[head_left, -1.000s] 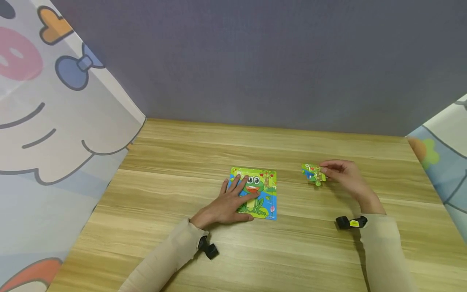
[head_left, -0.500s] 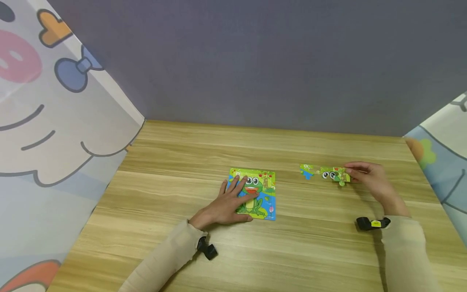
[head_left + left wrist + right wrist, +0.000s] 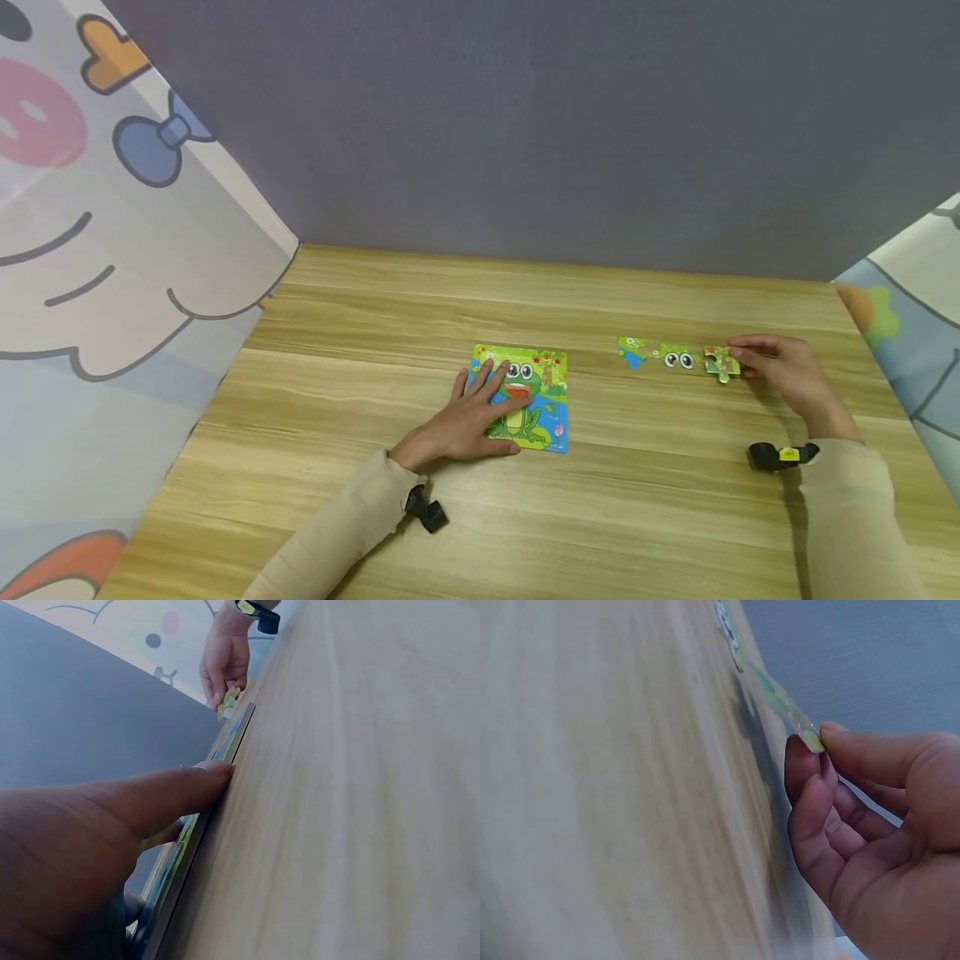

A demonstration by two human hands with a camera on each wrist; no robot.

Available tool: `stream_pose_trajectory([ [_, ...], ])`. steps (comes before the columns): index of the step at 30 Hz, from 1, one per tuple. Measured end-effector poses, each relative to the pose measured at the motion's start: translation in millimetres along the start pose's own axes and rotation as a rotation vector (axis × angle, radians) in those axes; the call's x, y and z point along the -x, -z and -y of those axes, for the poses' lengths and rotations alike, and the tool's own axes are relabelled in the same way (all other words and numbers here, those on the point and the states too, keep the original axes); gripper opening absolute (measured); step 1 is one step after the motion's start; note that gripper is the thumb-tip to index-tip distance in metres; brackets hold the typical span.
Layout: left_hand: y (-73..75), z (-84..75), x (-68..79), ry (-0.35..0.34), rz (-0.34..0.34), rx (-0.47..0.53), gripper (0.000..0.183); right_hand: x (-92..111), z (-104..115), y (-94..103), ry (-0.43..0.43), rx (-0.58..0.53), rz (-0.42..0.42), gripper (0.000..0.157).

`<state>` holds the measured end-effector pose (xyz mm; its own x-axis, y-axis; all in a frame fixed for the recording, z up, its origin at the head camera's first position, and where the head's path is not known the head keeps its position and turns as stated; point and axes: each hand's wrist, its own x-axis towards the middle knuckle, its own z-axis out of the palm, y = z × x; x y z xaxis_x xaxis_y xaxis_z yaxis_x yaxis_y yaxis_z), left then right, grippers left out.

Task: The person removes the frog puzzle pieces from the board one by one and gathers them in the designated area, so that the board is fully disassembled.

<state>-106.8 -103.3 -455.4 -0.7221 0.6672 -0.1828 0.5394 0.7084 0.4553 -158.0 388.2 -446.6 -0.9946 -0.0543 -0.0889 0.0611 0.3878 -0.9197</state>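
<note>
My left hand (image 3: 474, 421) rests with spread fingers on a square frog puzzle board (image 3: 558, 417), its thumb along the near edge. In the left wrist view the thumb (image 3: 187, 787) lies at the rim of the board. Farther right, my right hand (image 3: 783, 367) pinches a green jigsaw piece (image 3: 722, 363) with a tree print and a tab on its lower side. The right wrist view shows this piece (image 3: 784, 701) tilted, one edge between thumb and fingers. To its left lie a jigsaw piece with two frog eyes (image 3: 678, 358) and a green and blue jigsaw piece (image 3: 632, 352).
The wooden table (image 3: 600, 525) runs back to a grey partition (image 3: 570, 142). Cartoon-printed panels (image 3: 150, 267) stand at the left and right sides. A black wrist camera (image 3: 782, 456) sits on each wrist.
My right hand has moved right with the tree piece. The frog-eyes piece and the green and blue piece now lie apart in a row on the table. My left hand stays on the board.
</note>
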Motion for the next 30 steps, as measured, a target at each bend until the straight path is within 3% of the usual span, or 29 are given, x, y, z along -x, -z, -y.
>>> stream_pose_trajectory([
  [6, -0.6, 0.6, -1.0, 0.003, 0.001, -0.002, 0.073, -2.5, 0.0, -1.3, -0.023, 0.133, -0.013, 0.013],
  [11, -0.8, 0.7, -1.7, 0.002, -0.003, -0.002, 0.073, -4.0, 5.0, -5.1, 0.036, 0.329, -0.049, 0.032],
  [15, -0.2, 0.0, -1.1, -0.003, -0.002, -0.007, 0.073, -4.7, 5.7, -6.5, 0.069, 0.453, -0.093, 0.031],
  [30, -0.7, 1.3, -0.9, -0.005, 0.001, -0.013, 0.072, -6.9, 6.5, -8.6, 0.094, 0.551, -0.095, 0.023],
])
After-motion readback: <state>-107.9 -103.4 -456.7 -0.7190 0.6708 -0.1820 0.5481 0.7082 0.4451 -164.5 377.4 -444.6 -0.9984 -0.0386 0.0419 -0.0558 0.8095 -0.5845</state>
